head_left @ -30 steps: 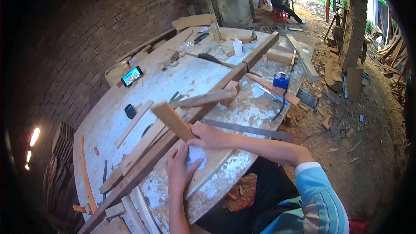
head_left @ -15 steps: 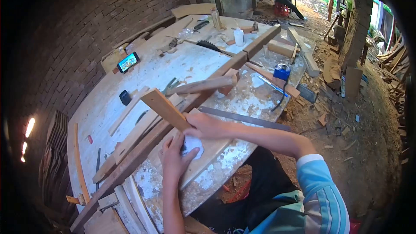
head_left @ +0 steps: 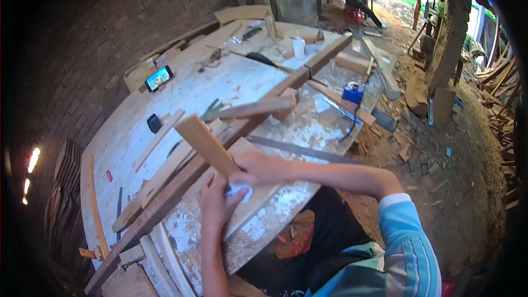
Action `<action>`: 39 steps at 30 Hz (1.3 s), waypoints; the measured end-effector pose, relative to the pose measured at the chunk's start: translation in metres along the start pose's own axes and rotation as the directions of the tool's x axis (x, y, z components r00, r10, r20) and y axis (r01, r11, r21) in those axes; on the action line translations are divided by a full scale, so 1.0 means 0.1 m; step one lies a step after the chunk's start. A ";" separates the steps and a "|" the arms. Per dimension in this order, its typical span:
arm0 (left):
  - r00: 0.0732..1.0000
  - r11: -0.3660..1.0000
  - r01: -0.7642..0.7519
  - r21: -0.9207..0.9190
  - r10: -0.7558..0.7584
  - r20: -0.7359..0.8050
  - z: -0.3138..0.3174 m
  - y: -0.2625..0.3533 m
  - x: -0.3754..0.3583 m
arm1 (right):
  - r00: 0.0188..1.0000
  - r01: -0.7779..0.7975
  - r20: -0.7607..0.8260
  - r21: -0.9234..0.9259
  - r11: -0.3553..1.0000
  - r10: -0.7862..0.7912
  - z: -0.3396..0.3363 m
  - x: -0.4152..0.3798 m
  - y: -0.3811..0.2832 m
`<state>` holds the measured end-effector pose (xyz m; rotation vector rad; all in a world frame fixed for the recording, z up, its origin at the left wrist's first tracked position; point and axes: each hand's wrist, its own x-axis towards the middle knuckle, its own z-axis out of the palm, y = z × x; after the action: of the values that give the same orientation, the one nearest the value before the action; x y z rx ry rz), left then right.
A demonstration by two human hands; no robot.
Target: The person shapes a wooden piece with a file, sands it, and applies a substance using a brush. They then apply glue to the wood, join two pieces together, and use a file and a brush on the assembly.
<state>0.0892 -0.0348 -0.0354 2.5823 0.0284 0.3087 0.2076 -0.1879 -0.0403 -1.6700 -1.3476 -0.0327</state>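
Note:
My right hand (head_left: 254, 166) is closed around the lower end of a flat wooden strip (head_left: 203, 142), which stands tilted with its upper end toward the left. Close beside it, my left hand (head_left: 214, 201) curls its fingers and thumb at a thin white piece (head_left: 240, 191), possibly paper or cloth. That white piece lies against the foot of the strip, partly covered by both hands. Under them is a pale flat board (head_left: 254, 209) on the worktable. What the left fingertips press on is partly hidden.
A long dark beam (head_left: 192, 173) crosses the worktable (head_left: 220, 88). On the table are a phone (head_left: 159, 78), a blue tape measure (head_left: 352, 92), a white cup (head_left: 299, 48), a metal ruler (head_left: 302, 149) and a saw blade (head_left: 259, 58). A person (head_left: 358, 0) sits far back.
The whole view has shifted slightly left. The right hand and strip have moved a little lower relative to the white piece, covering more of it. Both hands keep their grip.

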 end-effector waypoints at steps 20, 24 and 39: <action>0.999 0.999 -0.033 0.020 0.032 0.014 -0.01 0.00 -0.02 | 0.998 0.056 -0.018 0.050 0.997 -0.055 0.06 -0.02 -0.21; 0.999 1.000 0.022 0.006 -0.022 0.024 -0.03 0.08 -0.03 | 0.987 -0.099 0.126 -0.046 0.994 0.104 -0.09 0.04 0.01; 1.000 1.000 0.012 -0.020 -0.011 0.007 -0.05 0.09 -0.06 | 0.976 -0.173 0.133 0.011 0.985 0.170 0.00 -0.06 -0.08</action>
<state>0.0823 -0.0402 -0.0281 2.5627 0.0376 0.2945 0.1996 -0.1931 -0.0384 -1.7896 -1.2901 0.1953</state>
